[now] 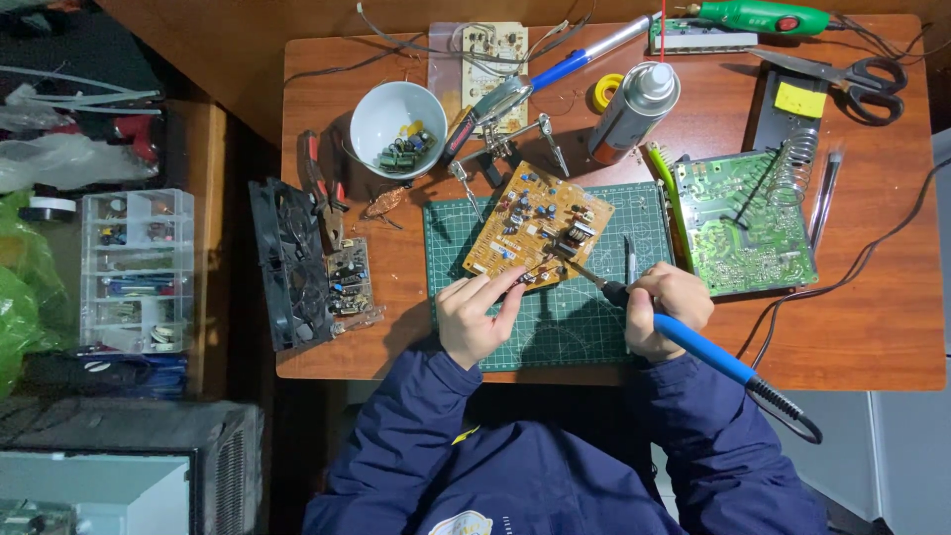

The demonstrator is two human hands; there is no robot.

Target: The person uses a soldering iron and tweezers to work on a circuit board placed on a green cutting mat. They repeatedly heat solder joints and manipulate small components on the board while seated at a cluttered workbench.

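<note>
Fans (287, 260) in black frames stand at the left edge of the wooden table (872, 327), with red-handled pliers (322, 188) and a small loose circuit board (352, 279) just beside them, and a white bowl (396, 124) of components further back. On the green cutting mat (570, 317) lies the tan circuit board (535, 226), tilted. The left hand (477, 315) rests at the board's near edge, thumb and forefinger pinched narrow on a small part there; what that part is cannot be told. The right hand (666, 309) is closed around the blue-handled soldering iron (684, 337), whose tip reaches the board's near edge just beside the left fingertips (517, 280). Right of the mat lies a green circuit board (748, 223), with a spray can (634, 109) behind it and scissors (842, 77) at the far right.
</note>
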